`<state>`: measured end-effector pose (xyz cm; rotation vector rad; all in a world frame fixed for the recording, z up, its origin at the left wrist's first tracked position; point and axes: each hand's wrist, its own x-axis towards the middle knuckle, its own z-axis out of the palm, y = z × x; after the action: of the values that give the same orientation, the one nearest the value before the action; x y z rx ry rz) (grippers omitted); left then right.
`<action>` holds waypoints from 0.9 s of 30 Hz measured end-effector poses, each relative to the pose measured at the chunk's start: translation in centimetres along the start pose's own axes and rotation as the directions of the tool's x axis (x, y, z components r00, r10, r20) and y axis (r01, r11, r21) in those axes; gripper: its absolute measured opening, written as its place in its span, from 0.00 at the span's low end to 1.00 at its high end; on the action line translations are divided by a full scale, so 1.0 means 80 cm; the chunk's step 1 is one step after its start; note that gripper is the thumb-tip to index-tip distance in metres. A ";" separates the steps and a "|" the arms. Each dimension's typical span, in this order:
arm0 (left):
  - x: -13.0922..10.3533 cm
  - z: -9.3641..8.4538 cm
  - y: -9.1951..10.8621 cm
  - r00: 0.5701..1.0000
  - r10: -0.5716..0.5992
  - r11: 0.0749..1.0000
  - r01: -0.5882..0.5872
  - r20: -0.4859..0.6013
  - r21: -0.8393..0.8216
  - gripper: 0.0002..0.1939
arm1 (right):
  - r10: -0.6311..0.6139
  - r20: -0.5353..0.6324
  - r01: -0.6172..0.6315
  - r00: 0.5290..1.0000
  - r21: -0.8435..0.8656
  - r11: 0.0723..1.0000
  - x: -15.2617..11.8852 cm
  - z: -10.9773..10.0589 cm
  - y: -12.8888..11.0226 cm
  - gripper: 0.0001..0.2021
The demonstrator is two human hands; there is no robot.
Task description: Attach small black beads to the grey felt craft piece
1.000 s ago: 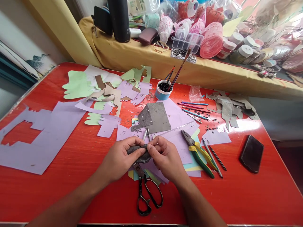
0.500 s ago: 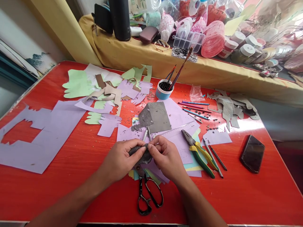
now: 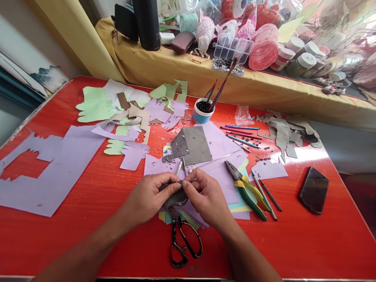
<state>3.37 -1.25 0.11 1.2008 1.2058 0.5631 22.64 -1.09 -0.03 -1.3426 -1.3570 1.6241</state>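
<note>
A small dark grey piece (image 3: 177, 199) is pinched between both hands at the middle of the table. My left hand (image 3: 149, 197) grips its left side with thumb and fingers. On its right edge, the thumb and fingertips of my right hand (image 3: 205, 194) press together. Just below lie black-handled scissors (image 3: 174, 235), their blades partly hidden by the piece. Beyond the hands, a flat grey sheet (image 3: 198, 145) rests on purple paper (image 3: 220, 143), with a darker, crumbly scrap (image 3: 179, 145) overlapping its left side.
Pliers (image 3: 245, 188) with green and yellow handles and a dark phone (image 3: 313, 190) lie to the right. A white-blue cup (image 3: 202, 116) holds brushes. Cut paper (image 3: 92, 102) and grey scraps (image 3: 280, 133) lie on the red table (image 3: 117, 246). Jars and bottles line the back ledge (image 3: 176, 64).
My fingers have shifted slightly on the grey piece, and its lower part shows a little differently. The whole view has moved very slightly.
</note>
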 end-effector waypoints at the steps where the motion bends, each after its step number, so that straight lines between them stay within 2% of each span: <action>1: 0.000 0.000 0.000 1.000 -0.006 1.000 0.006 0.013 -0.011 0.18 | -0.003 -0.003 0.003 1.000 -0.016 1.000 0.000 0.000 0.000 0.10; 4: 0.003 -0.002 0.000 0.999 0.008 1.000 -0.007 0.037 -0.028 0.17 | -0.005 -0.002 0.005 1.000 -0.038 0.999 0.000 -0.001 0.002 0.09; 7: 0.005 -0.002 -0.004 0.999 0.030 0.999 -0.030 0.021 0.025 0.16 | 0.002 0.008 -0.002 1.000 -0.060 0.998 0.002 -0.001 0.003 0.09; 13: 0.005 -0.002 -0.010 0.996 0.079 0.980 -0.068 -0.053 0.186 0.14 | 0.021 0.011 -0.020 1.000 -0.065 0.998 0.004 0.000 0.006 0.08; 20: 0.003 -0.001 -0.003 0.978 0.171 0.948 -0.130 -0.122 0.290 0.11 | 0.020 0.033 -0.019 0.999 -0.039 0.999 0.005 0.001 0.007 0.09; 24: -0.001 -0.003 0.001 0.989 0.106 0.977 -0.086 -0.098 0.196 0.10 | -0.001 0.063 0.003 0.998 -0.032 0.999 0.002 -0.002 0.002 0.10; 27: -0.002 -0.005 0.001 0.995 0.068 0.993 -0.060 -0.073 0.105 0.11 | -0.026 0.088 0.034 0.996 -0.094 0.995 0.001 -0.007 -0.004 0.10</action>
<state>2.99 -1.25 0.29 1.3188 1.2774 0.6057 23.13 -0.79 0.26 -1.3131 -1.5156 1.6323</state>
